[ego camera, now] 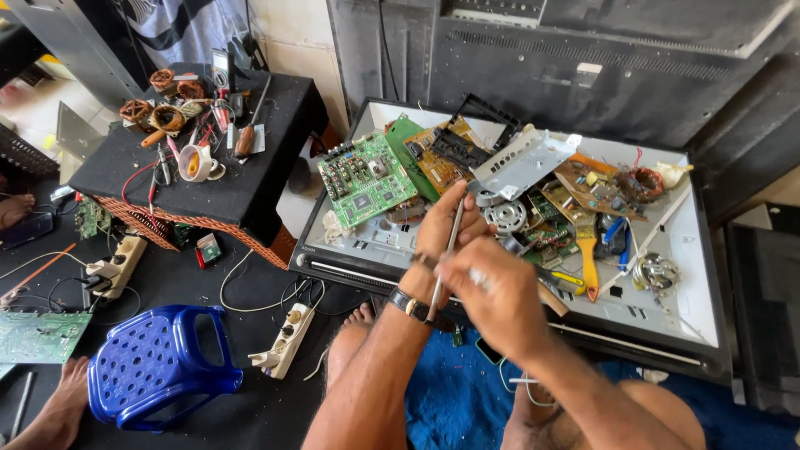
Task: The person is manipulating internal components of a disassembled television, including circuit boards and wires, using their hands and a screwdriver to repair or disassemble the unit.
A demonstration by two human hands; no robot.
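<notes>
Both my hands are raised in front of me above the front rim of a flat open panel (679, 321) used as a tray. My left hand (447, 229), with a wristwatch (411, 306) on its wrist, is closed around something small that I cannot make out. My right hand (492, 296) pinches a thin metal rod-like tool (446, 260) that runs up between both hands. Behind them lie a green circuit board (367, 179), brown boards (433, 158), a perforated metal plate (521, 162) and a round metal part (505, 215).
A black cloth-covered stand (250, 187) at the left carries copper coils, a screwdriver and a tape roll. On the floor are a blue plastic stool (158, 362), two power strips (286, 342), another green board (37, 336) and other people's bare feet. Blue cloth (454, 400) lies under my legs.
</notes>
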